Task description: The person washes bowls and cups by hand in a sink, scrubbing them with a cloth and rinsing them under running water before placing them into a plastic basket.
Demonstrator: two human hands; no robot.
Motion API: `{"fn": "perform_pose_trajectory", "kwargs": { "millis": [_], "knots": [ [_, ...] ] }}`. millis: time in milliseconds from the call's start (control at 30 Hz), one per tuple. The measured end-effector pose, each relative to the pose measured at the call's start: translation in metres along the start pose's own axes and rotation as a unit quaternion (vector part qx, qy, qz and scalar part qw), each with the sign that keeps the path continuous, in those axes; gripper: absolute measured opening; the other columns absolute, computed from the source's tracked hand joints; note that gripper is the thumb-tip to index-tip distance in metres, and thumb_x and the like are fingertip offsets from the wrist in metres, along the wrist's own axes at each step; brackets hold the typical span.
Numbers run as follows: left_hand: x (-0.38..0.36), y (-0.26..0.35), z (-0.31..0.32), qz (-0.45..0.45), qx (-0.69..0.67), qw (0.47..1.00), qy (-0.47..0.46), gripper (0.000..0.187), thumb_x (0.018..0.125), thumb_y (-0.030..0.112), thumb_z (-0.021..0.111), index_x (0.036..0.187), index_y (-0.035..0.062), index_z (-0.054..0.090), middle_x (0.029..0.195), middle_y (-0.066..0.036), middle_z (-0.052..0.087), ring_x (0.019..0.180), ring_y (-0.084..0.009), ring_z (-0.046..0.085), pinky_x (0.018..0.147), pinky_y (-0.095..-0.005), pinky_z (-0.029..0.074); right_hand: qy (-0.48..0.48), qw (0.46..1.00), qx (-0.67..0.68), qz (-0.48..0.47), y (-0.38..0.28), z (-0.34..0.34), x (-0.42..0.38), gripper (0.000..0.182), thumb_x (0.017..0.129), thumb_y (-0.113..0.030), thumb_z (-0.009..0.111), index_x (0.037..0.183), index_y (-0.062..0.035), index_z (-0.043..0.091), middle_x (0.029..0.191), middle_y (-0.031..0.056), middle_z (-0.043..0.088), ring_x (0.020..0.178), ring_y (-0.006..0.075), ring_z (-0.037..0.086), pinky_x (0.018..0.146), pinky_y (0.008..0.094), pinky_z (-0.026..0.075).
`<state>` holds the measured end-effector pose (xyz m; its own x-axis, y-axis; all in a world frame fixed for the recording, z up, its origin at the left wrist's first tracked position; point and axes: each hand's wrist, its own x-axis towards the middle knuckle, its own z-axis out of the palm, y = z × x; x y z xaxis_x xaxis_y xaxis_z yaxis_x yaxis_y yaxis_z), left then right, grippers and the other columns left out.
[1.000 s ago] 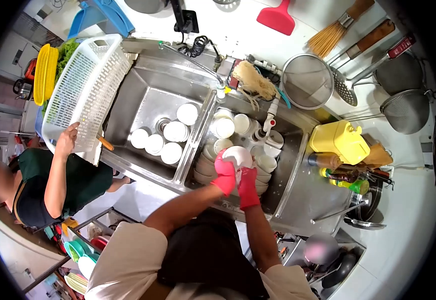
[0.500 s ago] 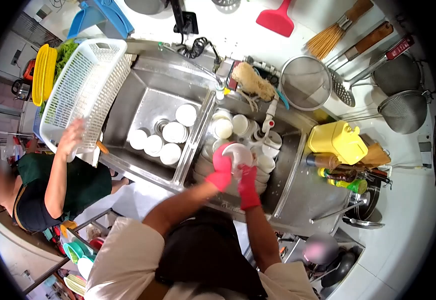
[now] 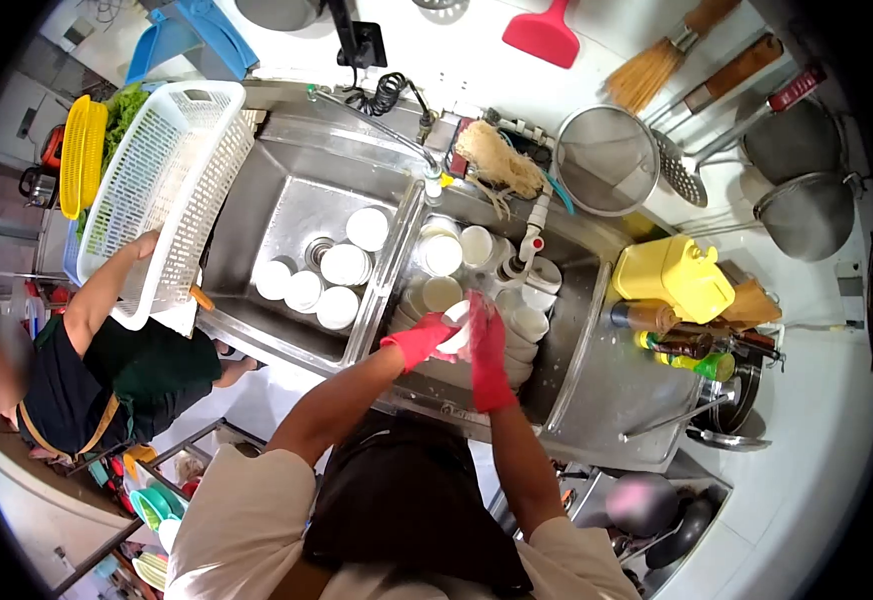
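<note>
Both my hands wear pink-red rubber gloves and meet over the right sink basin point(image 3: 579, 300). A small white bowl point(image 3: 453, 338), tilted on its side, is gripped by my left hand point(image 3: 423, 341) from its left. My right hand point(image 3: 490, 352) closes on the bowl's right side; whether a scrubber lies under those fingers cannot be seen. Below and around them are stacked white bowls point(image 3: 519, 352) and white cups point(image 3: 441, 256). In the left basin point(image 3: 302, 210), several white cups point(image 3: 345, 264) stand near the drain.
A tap point(image 3: 382, 125) reaches over the divider. Left stands a white basket point(image 3: 172, 150), with a co-worker's hand point(image 3: 145, 244) at it. A yellow jug point(image 3: 672, 280) and bottles point(image 3: 682, 345) line the right side. Strainers point(image 3: 609, 160) hang on the wall.
The bowl has turned from facing up to tilted sideways, and my hands have shifted around it. The co-worker has moved slightly, the hand now at the basket's side.
</note>
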<state>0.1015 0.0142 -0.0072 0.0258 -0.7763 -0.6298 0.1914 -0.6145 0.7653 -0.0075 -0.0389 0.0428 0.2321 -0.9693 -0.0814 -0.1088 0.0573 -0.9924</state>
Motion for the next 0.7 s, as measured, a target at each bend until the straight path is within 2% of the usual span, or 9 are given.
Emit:
{"fn": "perform_pose_trajectory", "kwargs": {
  "millis": [100, 167, 200, 267, 300, 467, 500, 567, 700],
  "knots": [
    [-0.005, -0.006, -0.004, -0.063, -0.191, 0.975, -0.098, 0.034, 0.070, 0.025, 0.064, 0.096, 0.0023, 0.057, 0.075, -0.015, 0.061, 0.067, -0.0229, 0.059, 0.060, -0.0323, 0.047, -0.191, 0.884, 0.223, 0.364, 0.014, -0.012, 0.030, 0.044, 0.083, -0.031, 0.052, 0.113, 0.0004, 0.047, 0.108, 0.0138, 0.054, 0.097, 0.0240, 0.052, 0.086, 0.0339, 0.040],
    [-0.007, -0.010, -0.007, -0.076, -0.254, 0.956, -0.124, 0.035, 0.070, 0.027, 0.064, 0.095, 0.0026, 0.057, 0.075, -0.014, 0.061, 0.068, -0.0232, 0.060, 0.060, -0.0329, 0.047, -0.281, 0.691, 0.542, 0.386, 0.024, -0.010, 0.037, 0.039, 0.087, -0.031, 0.044, 0.113, -0.0019, 0.046, 0.109, 0.0139, 0.052, 0.101, 0.0259, 0.050, 0.090, 0.0371, 0.040],
    [-0.007, -0.013, -0.008, -0.078, -0.273, 0.950, -0.129, 0.035, 0.070, 0.028, 0.064, 0.094, 0.0027, 0.058, 0.076, -0.014, 0.061, 0.068, -0.0234, 0.060, 0.060, -0.0332, 0.047, -0.278, 0.692, 0.543, 0.386, 0.025, -0.004, 0.027, 0.039, 0.087, -0.031, 0.044, 0.113, -0.0019, 0.046, 0.109, 0.0139, 0.052, 0.101, 0.0259, 0.050, 0.090, 0.0371, 0.040],
    [-0.007, -0.017, -0.005, -0.067, -0.277, 0.953, -0.102, 0.036, 0.071, 0.030, 0.063, 0.094, 0.0029, 0.058, 0.076, -0.014, 0.062, 0.068, -0.0237, 0.060, 0.059, -0.0338, 0.047, -0.019, 0.784, 0.573, 0.237, 0.028, 0.018, 0.010, 0.038, 0.088, -0.036, 0.041, 0.107, -0.0048, 0.051, 0.099, 0.0100, 0.057, 0.087, 0.0228, 0.055, 0.079, 0.0348, 0.046],
    [-0.007, -0.019, -0.003, -0.054, -0.266, 0.960, -0.070, 0.037, 0.071, 0.031, 0.063, 0.093, 0.0030, 0.058, 0.076, -0.014, 0.062, 0.069, -0.0238, 0.060, 0.059, -0.0341, 0.047, -0.018, 0.727, 0.627, 0.279, 0.031, 0.023, 0.016, 0.039, 0.089, -0.036, 0.038, 0.110, -0.0048, 0.049, 0.100, 0.0097, 0.057, 0.088, 0.0222, 0.055, 0.074, 0.0339, 0.047],
    [0.020, -0.011, 0.015, 0.001, 0.039, 0.913, 0.406, 0.040, 0.071, 0.037, 0.063, 0.091, 0.0037, 0.060, 0.076, -0.014, 0.062, 0.070, -0.0246, 0.061, 0.058, -0.0356, 0.047, -0.029, 0.831, 0.499, 0.244, 0.031, 0.021, -0.016, 0.039, 0.088, -0.034, 0.039, 0.112, -0.0048, 0.048, 0.100, 0.0073, 0.057, 0.086, 0.0190, 0.055, 0.066, 0.0304, 0.047],
    [0.012, 0.005, 0.012, 0.038, 0.056, 0.906, 0.418, 0.040, 0.071, 0.037, 0.062, 0.093, 0.0039, 0.059, 0.076, -0.015, 0.062, 0.070, -0.0269, 0.061, 0.059, -0.0363, 0.047, -0.001, 0.961, 0.253, 0.113, 0.047, 0.022, -0.023, 0.039, 0.088, -0.033, 0.040, 0.113, -0.0047, 0.048, 0.101, 0.0068, 0.056, 0.085, 0.0184, 0.055, 0.062, 0.0293, 0.047],
    [-0.011, 0.042, -0.001, 0.124, 0.106, 0.887, 0.432, 0.040, 0.073, 0.037, 0.062, 0.095, 0.0044, 0.059, 0.077, -0.018, 0.061, 0.070, -0.0316, 0.060, 0.062, -0.0384, 0.046, 0.099, 0.876, 0.401, 0.248, 0.024, 0.038, -0.016, 0.039, 0.087, -0.032, 0.042, 0.114, -0.0050, 0.047, 0.105, 0.0060, 0.054, 0.085, 0.0171, 0.054, 0.057, 0.0278, 0.047],
    [-0.018, 0.070, -0.044, 0.150, 0.187, 0.856, 0.459, 0.042, 0.075, 0.036, 0.059, 0.099, 0.0017, 0.055, 0.073, -0.019, 0.059, 0.070, -0.0356, 0.057, 0.060, -0.0386, 0.045, 0.005, 0.872, 0.391, 0.295, 0.029, 0.024, 0.000, 0.042, 0.086, -0.036, 0.043, 0.118, -0.0090, 0.043, 0.111, 0.0079, 0.050, 0.097, 0.0191, 0.052, 0.071, 0.0336, 0.047]
  ]
}}
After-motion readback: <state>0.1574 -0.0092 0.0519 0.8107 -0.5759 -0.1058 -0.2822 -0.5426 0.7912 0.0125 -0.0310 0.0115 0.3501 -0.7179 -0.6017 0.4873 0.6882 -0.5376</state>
